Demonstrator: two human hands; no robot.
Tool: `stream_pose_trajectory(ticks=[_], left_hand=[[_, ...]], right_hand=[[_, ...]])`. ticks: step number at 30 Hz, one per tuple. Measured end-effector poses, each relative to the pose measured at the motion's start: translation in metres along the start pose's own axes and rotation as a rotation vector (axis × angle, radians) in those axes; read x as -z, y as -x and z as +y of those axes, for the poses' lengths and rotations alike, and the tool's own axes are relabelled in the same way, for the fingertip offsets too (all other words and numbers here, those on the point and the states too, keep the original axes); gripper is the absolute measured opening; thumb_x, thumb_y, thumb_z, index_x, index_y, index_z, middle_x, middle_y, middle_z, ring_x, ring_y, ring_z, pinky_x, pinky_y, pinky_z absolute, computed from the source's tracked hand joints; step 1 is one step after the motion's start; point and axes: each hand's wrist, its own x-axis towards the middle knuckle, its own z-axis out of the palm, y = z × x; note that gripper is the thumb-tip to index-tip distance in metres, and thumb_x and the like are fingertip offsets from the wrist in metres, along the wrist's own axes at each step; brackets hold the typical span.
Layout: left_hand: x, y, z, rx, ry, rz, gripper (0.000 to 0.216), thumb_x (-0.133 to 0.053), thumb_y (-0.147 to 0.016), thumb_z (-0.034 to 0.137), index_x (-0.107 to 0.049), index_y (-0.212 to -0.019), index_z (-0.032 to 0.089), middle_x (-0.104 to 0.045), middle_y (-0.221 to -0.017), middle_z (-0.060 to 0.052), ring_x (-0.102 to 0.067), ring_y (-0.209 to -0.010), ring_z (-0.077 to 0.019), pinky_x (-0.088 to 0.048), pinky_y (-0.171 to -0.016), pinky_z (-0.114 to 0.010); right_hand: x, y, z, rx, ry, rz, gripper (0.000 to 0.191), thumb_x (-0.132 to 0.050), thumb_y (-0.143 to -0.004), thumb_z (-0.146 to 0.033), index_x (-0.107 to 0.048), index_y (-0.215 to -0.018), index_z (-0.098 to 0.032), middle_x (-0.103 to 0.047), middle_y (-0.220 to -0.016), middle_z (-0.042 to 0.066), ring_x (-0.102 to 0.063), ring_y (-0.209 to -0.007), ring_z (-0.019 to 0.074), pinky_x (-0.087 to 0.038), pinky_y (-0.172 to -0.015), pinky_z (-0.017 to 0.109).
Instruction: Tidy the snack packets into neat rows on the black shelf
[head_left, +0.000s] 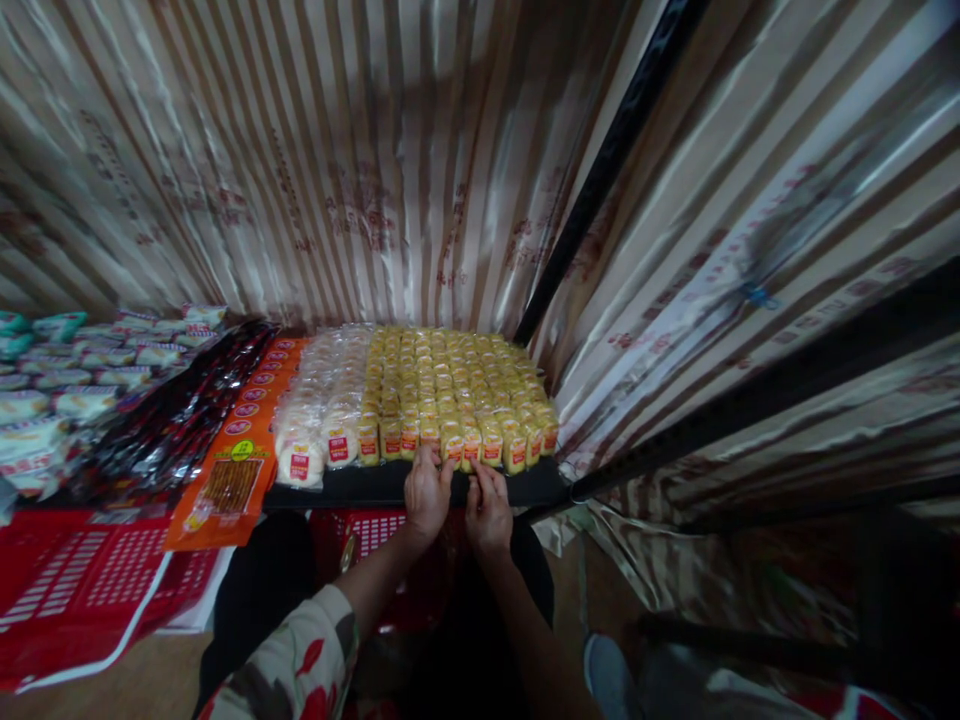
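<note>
On flat black shelf, with left hand and right hand at stubby yellow plastic-wrapped packets (pinching or just touching, can't tell). Could topple some by uneven pushing.

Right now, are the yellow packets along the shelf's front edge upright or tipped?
Upright. The front yellow packets stand side by side, red labels facing the person, near the left hand and right hand.

Yellow packs in clear, glossy plastic; shiny striped curtain
</note>
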Motion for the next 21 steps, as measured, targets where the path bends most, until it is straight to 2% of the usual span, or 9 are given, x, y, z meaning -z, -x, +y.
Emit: stream_pose_trajectory(ticks=[5, 9, 17, 21], left_hand=[[-0.004, -0.002, -0.005, -0.016, 0.025, 0.019, 0.008, -0.044, -0.087, 0.026, -0.048, -0.089, 0.02, -0.058, -0.08, -0.001, -0.058, -0.074, -0.0134, -0.044, -0.072, -0.025], [-0.009, -0.004, -0.008, -0.01, 0.067, -0.037, 0.012, -0.041, -0.088, 0.027, -0.048, -0.081, 0.021, -0.058, -0.073, 0.001, -0.057, -0.068, -0.0124, -0.044, -0.067, -0.024], [-0.005, -0.008, -0.003, 0.027, -0.083, -0.057, 0.011, -0.045, -0.087, 0.027, -0.052, -0.084, 0.019, -0.062, -0.077, -0.001, -0.059, -0.072, -0.0149, -0.042, -0.067, -0.025], [-0.007, -0.012, -0.003, -0.036, -0.069, -0.072, 0.007, -0.045, -0.085, 0.022, -0.05, -0.081, 0.02, -0.06, -0.076, 0.0, -0.058, -0.072, -0.0134, -0.042, -0.069, -0.023]], right_hand=[[0.003, -0.001, -0.004, -0.014, -0.019, -0.038, 0.044, -0.029, -0.09, -0.027, -0.044, -0.131, -0.021, -0.052, -0.105, 0.011, -0.058, -0.087, 0.0163, -0.05, -0.081, 0.032], [0.004, -0.001, -0.004, -0.021, 0.005, -0.056, 0.046, -0.03, -0.089, -0.026, -0.043, -0.133, -0.024, -0.05, -0.105, 0.009, -0.058, -0.087, 0.0162, -0.05, -0.079, 0.031], [0.004, -0.003, -0.005, -0.045, 0.062, -0.054, 0.047, -0.03, -0.088, -0.027, -0.041, -0.134, -0.023, -0.05, -0.104, 0.009, -0.057, -0.088, 0.0175, -0.05, -0.074, 0.03], [0.004, -0.006, -0.006, -0.04, 0.093, -0.067, 0.049, -0.031, -0.087, -0.027, -0.041, -0.134, -0.023, -0.05, -0.102, 0.01, -0.057, -0.088, 0.0191, -0.05, -0.073, 0.032]])
